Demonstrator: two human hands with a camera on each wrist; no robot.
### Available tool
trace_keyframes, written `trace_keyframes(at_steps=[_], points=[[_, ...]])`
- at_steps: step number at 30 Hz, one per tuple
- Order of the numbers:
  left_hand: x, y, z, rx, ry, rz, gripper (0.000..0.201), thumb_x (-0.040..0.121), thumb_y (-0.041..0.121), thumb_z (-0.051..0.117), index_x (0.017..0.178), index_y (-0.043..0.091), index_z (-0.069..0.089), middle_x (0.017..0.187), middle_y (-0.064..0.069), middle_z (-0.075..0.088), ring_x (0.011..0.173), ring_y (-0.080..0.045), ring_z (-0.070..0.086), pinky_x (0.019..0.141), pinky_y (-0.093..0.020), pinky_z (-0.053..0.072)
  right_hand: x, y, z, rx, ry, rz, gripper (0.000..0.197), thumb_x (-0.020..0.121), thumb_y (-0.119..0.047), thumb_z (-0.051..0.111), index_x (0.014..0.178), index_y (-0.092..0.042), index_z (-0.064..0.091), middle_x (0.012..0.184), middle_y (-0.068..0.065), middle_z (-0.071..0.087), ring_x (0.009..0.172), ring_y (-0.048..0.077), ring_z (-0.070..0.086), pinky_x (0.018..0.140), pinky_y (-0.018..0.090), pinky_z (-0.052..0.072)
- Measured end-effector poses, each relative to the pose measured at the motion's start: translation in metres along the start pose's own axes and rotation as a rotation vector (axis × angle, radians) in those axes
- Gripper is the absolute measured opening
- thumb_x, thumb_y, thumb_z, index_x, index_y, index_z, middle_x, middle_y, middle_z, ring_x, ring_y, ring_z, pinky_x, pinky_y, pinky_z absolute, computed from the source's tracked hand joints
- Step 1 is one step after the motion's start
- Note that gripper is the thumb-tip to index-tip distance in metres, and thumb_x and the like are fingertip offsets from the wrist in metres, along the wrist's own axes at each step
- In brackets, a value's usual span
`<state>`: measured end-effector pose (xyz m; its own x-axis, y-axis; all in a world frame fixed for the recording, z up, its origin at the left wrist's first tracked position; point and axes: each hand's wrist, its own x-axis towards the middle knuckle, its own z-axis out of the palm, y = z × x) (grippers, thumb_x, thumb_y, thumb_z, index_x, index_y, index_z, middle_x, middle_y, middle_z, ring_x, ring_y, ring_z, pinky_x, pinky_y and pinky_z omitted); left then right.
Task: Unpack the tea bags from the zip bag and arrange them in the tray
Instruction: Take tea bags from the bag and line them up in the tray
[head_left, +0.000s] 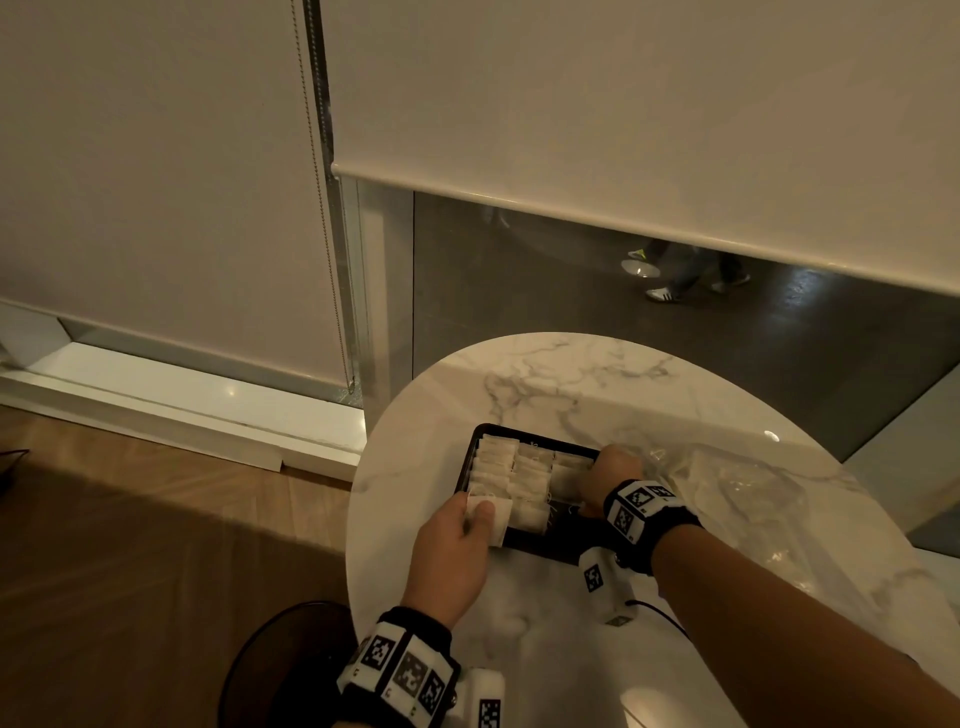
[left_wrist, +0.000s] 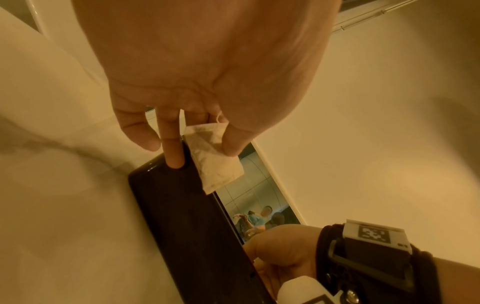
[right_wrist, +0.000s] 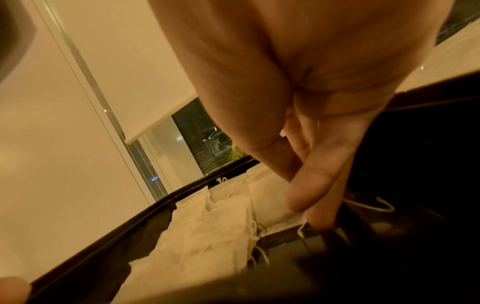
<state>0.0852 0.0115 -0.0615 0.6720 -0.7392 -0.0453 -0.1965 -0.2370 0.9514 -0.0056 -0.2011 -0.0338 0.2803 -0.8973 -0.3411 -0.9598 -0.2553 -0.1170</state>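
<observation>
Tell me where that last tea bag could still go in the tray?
The tray is crowded on its left and middle, tea bags lying in rows. Dark bare floor shows at its near right corner, between the rows and the right hand. The left hand pinches one tea bag over the near left edge.

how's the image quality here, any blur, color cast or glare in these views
Head view: dim, sharp enough, glare spots on the marble table and window. Left wrist view: strong yellow cast, the left hand close and soft, its tea bag fairly clear. Right wrist view: same cast, the right hand blurred, the tray dark and bent.
</observation>
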Motion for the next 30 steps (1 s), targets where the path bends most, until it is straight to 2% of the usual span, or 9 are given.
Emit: trace_keyframes(at_steps=[3,6,8,11,17,19,22,26,30], points=[[0.001,0.0,-0.001,0.0,0.007,0.01,0.018,0.103,0.032,0.05,0.095,0.025,0.064,0.091,0.007,0.068,0.086,-0.004,0.063,0.08,-0.027,0.054,-0.003,0.002,-0.005,-0.021,-0.002,0.011,0.046,0.082,-0.032,0.077,0.115,-0.004,0.062,0.111,0.009,0.068,0.101,0.023,0.068,0.074,0.025,0.052],[0.001,0.002,-0.001,0.003,0.013,0.029,0.019,0.103,0.031,0.05,0.094,0.021,0.064,0.089,0.004,0.068,0.085,-0.009,0.064,0.078,-0.029,0.054,-0.006,0.005,-0.01,-0.03,0.033,-0.008,0.034,0.088,-0.024,0.069,0.114,-0.004,0.06,0.112,0.01,0.067,0.102,0.024,0.067,0.078,0.027,0.054],[0.0,0.002,-0.002,0.021,0.024,0.035,0.021,0.102,0.033,0.05,0.092,0.02,0.063,0.088,0.001,0.068,0.086,-0.014,0.064,0.08,-0.037,0.055,-0.007,0.007,-0.01,0.022,0.049,-0.024,0.027,0.088,-0.021,0.064,0.109,-0.005,0.062,0.107,0.011,0.068,0.094,0.025,0.067,0.073,0.029,0.056],[0.001,0.004,-0.004,0.072,0.058,0.036,0.022,0.101,0.039,0.05,0.088,0.025,0.062,0.085,0.005,0.067,0.084,-0.012,0.063,0.081,-0.043,0.055,-0.015,0.013,-0.013,0.172,0.08,-0.069,0.018,0.082,-0.019,0.066,0.098,-0.009,0.066,0.097,0.01,0.07,0.082,0.022,0.067,0.065,0.029,0.059],[-0.004,0.024,-0.006,0.042,0.118,0.079,0.014,0.1,0.036,0.053,0.094,0.031,0.065,0.094,0.009,0.068,0.092,-0.005,0.063,0.084,-0.032,0.054,-0.074,0.025,-0.02,0.581,0.048,-0.218,0.015,0.09,-0.024,0.067,0.099,-0.012,0.068,0.085,0.006,0.07,0.067,0.016,0.07,0.047,0.02,0.052],[-0.008,0.033,-0.002,-0.02,0.086,0.073,0.012,0.1,0.033,0.057,0.099,0.031,0.069,0.097,0.009,0.071,0.093,-0.002,0.064,0.086,-0.027,0.054,-0.102,0.024,-0.022,0.746,-0.067,-0.296,0.02,0.092,-0.032,0.066,0.103,-0.016,0.068,0.086,0.003,0.07,0.072,0.015,0.07,0.051,0.022,0.055],[-0.014,0.043,0.007,-0.115,0.009,0.044,0.014,0.097,0.032,0.061,0.1,0.026,0.074,0.093,0.008,0.075,0.09,-0.004,0.069,0.084,-0.03,0.057,-0.131,0.027,-0.018,0.872,-0.186,-0.433,0.021,0.092,-0.035,0.066,0.104,-0.018,0.07,0.088,0.003,0.073,0.076,0.013,0.07,0.056,0.024,0.056],[-0.022,0.052,0.018,-0.14,-0.045,0.07,0.014,0.093,0.028,0.069,0.089,0.016,0.075,0.083,-0.001,0.075,0.081,-0.013,0.071,0.077,-0.033,0.059,-0.143,0.042,-0.003,1.083,-0.171,-0.49,0.009,0.092,-0.018,0.068,0.095,-0.011,0.073,0.083,0.009,0.073,0.07,0.015,0.065,0.058,0.027,0.054],[-0.025,0.052,0.026,-0.1,-0.06,0.101,0.027,0.091,0.03,0.071,0.08,0.006,0.07,0.077,-0.016,0.068,0.069,-0.018,0.061,0.068,-0.037,0.054,-0.144,0.054,0.005,1.184,-0.144,-0.455,0.012,0.093,-0.017,0.066,0.094,-0.006,0.072,0.075,0.005,0.07,0.065,0.01,0.062,0.053,0.024,0.049]])
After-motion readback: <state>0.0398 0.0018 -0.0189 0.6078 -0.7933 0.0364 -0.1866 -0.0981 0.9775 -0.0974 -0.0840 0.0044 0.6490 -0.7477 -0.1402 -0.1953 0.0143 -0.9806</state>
